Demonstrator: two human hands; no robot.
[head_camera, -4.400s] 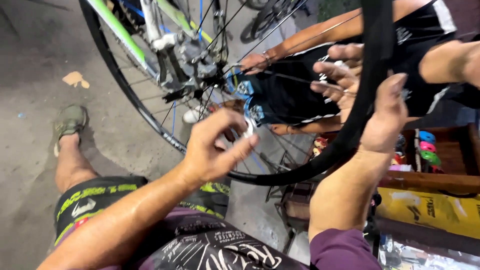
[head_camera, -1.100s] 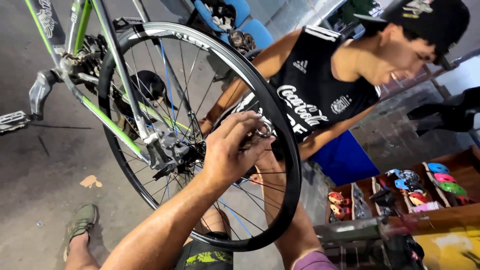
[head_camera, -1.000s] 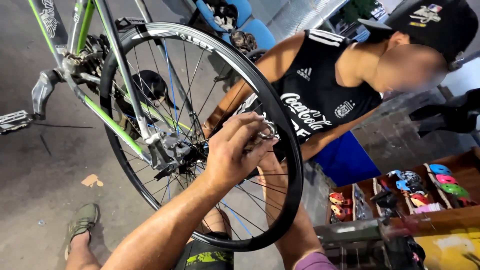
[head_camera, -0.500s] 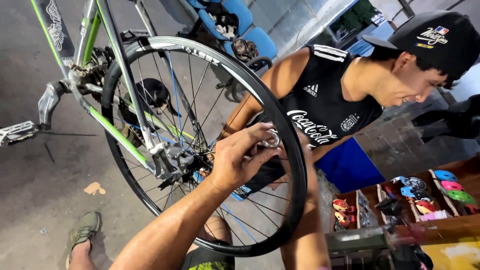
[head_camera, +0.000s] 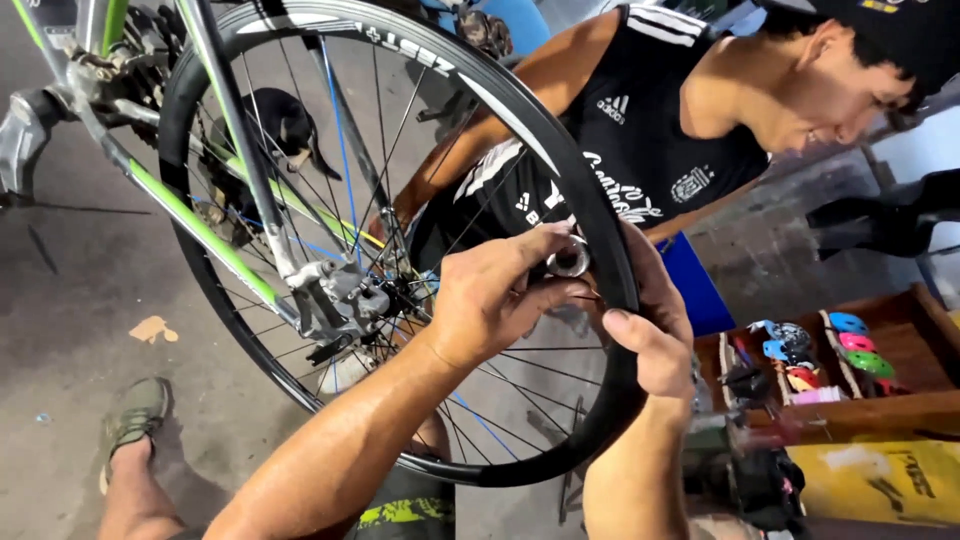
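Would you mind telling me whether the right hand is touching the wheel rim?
Touching. The head view shows the right hand wrapped around the black rim, thumb on the near side and fingers behind it, with no gap visible.

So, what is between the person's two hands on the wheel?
In the head view, the black rim lies between them: the left hand pinches a small metal tool inside it, and the right hand wraps its outer side.

ACCESS: spokes (head_camera: 420, 150) are crossing the whole inside of the wheel rim (head_camera: 560, 160), leaving only narrow gaps | BLOCKED: a second person's torso (head_camera: 640, 170) is standing just behind the rim; green frame stay (head_camera: 200, 225) is barring the hub side | FREE: floor (head_camera: 80, 290) at left is lying open.
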